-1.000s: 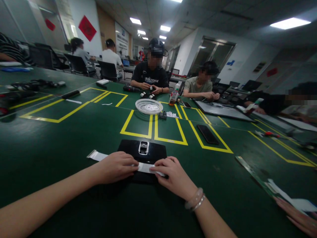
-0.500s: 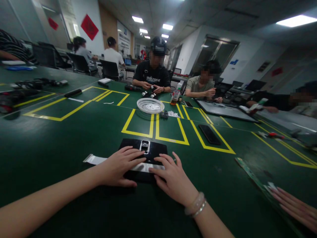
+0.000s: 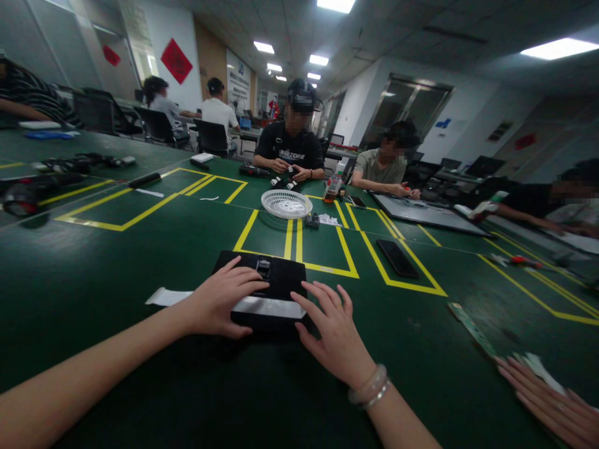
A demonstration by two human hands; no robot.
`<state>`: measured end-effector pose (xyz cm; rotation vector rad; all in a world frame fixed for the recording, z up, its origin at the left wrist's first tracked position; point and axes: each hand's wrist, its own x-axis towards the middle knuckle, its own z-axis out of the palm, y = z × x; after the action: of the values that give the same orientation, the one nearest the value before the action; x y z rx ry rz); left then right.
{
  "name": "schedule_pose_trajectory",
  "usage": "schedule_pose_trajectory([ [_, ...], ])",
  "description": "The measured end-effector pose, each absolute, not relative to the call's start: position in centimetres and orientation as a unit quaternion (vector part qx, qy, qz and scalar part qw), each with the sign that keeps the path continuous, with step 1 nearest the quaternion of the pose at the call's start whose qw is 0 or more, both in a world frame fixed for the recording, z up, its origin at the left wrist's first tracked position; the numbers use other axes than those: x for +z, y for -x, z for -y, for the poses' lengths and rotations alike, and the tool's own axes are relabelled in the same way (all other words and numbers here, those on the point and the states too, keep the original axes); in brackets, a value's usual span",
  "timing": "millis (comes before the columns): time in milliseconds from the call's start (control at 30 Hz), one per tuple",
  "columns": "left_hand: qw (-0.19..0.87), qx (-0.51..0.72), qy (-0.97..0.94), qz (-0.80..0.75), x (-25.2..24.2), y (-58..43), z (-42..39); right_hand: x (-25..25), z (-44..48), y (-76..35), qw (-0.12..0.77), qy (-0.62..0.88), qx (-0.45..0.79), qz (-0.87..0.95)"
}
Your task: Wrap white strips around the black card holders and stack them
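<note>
In front of me on the green table (image 3: 196, 380) lies a flat black plastic piece (image 3: 285, 274) with a small square recess near its far side. A white ribbon-like strip (image 3: 269, 306) runs across it and sticks out past its left side. My left hand (image 3: 222, 296) rests over the left part of the piece and the strip, fingers stretched, thumb toward the near edge. At the right edge is my right hand (image 3: 330, 324), its fingers spread around the strip's end; whether they touch the piece I cannot tell.
Ahead stand a white round basket (image 3: 286, 204) and a small grey part (image 3: 312, 220). A black phone (image 3: 397, 258) lies to the right, within yellow tape lines. Another person's hand (image 3: 547, 396) is on a green circuit-board strip (image 3: 470, 327). Several people sit around the table.
The black piece has shifted slightly left and away, with the strip. My right fingers have drawn from the strip's top to the right edge. The view has tilted up a little.
</note>
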<state>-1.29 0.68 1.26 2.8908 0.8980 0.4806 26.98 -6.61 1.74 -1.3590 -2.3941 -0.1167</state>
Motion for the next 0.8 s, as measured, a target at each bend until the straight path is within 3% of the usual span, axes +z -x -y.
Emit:
schedule_pose_trajectory([
  [167,-0.014,0.188,-0.902,-0.388,1.5,6.2,-4.3,1.1,6.5,-27.2,0.137,0.486,-0.047,0.862],
  [400,-0.104,0.292,-0.788,-0.532,-1.2,17.5,-9.2,1.1,6.5,-27.3,0.126,0.498,-0.035,0.857],
  [633,-0.217,0.354,-0.741,-0.527,-4.4,27.6,-11.0,1.2,6.5,-27.3,0.113,0.501,-0.009,0.858],
  [800,-0.227,0.341,-0.731,-0.546,-5.3,28.7,-10.9,1.2,6.5,-27.3,0.114,0.501,-0.007,0.858],
])
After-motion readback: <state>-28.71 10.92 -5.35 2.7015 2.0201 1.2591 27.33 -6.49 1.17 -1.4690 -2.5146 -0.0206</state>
